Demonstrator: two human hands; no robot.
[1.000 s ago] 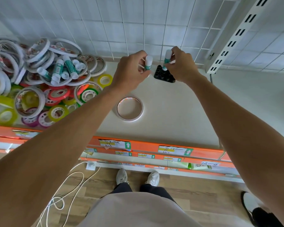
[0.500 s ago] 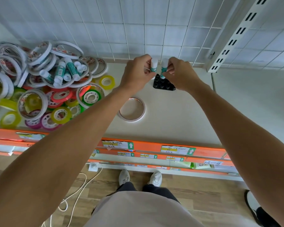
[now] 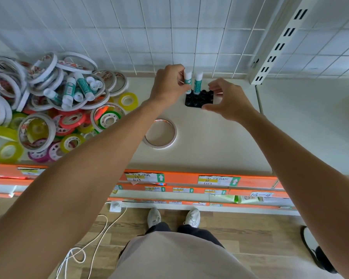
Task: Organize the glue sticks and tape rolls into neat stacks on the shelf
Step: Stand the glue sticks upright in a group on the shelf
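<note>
Left hand pinches glue stick above black tray on shelf. Right hand spread, empty, beside seated stick. Risk: missed socket, sticks knock, both topple. Tape pile untouched at left.

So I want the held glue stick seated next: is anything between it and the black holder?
Nothing visible. The left hand holds the glue stick just above the black holder, beside one already standing.
</note>
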